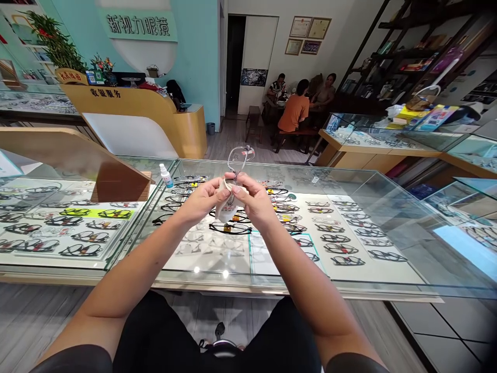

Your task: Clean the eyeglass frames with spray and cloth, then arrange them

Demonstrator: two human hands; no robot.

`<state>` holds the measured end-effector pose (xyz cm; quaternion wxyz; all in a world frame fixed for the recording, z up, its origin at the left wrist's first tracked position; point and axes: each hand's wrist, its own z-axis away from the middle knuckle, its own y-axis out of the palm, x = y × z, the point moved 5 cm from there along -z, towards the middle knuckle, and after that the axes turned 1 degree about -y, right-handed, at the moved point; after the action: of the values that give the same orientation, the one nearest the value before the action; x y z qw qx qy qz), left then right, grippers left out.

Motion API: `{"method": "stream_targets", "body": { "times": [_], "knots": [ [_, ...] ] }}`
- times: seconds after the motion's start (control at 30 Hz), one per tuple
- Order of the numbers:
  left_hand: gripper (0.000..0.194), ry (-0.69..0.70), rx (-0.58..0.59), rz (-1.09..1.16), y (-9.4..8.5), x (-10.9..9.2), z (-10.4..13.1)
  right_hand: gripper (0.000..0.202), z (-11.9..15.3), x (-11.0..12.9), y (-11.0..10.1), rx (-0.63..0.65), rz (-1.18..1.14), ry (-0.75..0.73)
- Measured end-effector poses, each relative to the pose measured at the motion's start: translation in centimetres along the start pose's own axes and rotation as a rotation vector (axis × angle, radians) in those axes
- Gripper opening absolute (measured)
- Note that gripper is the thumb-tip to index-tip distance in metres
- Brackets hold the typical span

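left hand (pixel 202 199): fingers curled shut, pinching the white cleaning cloth (pixel 227 207) against the lower part of the glasses; thumb on top, fingertips tucked under.
right hand (pixel 254 199): fingers closed too, gripping cloth and frame from the other side; the two hands meet at the cloth, touching or nearly so.
glasses (pixel 238 158): clear thin-rimmed pair, held up in the air above the glass display counter (pixel 349 176), one lens sticking up above the hands, the other part hidden inside the cloth and fingers. Small reddish tag or nose-pad bit near the top, too small to tell.
cloth: bunched, wrapped around the lower lens, tail hanging down between the wrists.
step in hand (judged): wiping a lens with the cloth.
doing it well (judged): hold by rim or bridge, not the temple; keep cloth between fingertips and both lens faces; light pressure with small strokes so the thin frame does not twist; keep bare skin off the lens standing free.
spray bottle (pixel 166 175): small, white with blue label, upright on the counter left of the hands, well apart.
under the glass: rows of dark frames on trays (pixel 341 248).
background: three people seated at a table (pixel 297 106) far behind, not involved.
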<state>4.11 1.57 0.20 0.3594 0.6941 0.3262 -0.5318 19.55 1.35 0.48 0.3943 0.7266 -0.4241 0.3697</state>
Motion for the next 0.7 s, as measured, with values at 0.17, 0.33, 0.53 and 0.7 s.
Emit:
{"method": "stream_targets", "body": {
  "times": [0.17, 0.33, 0.53, 0.7],
  "knots": [
    [0.058, 0.016, 0.027, -0.068, 0.03, -0.26, 0.05, 0.048, 0.02, 0.39, 0.02, -0.015, -0.034, 0.016],
    [0.061, 0.005, 0.063, -0.087, 0.2, -0.48, 0.17, 0.042, 0.06, 0.72, -0.1, 0.016, 0.014, 0.009],
    [0.067, 0.018, 0.068, -0.032, 0.18, -0.93, 0.33, 0.046, -0.22, 0.51, -0.52, 0.024, 0.077, -0.02],
    [0.065, 0.012, 0.058, -0.067, -0.01, -0.78, 0.13, 0.049, -0.32, 0.66, -0.28, 0.042, 0.101, -0.04]
  ]
}}
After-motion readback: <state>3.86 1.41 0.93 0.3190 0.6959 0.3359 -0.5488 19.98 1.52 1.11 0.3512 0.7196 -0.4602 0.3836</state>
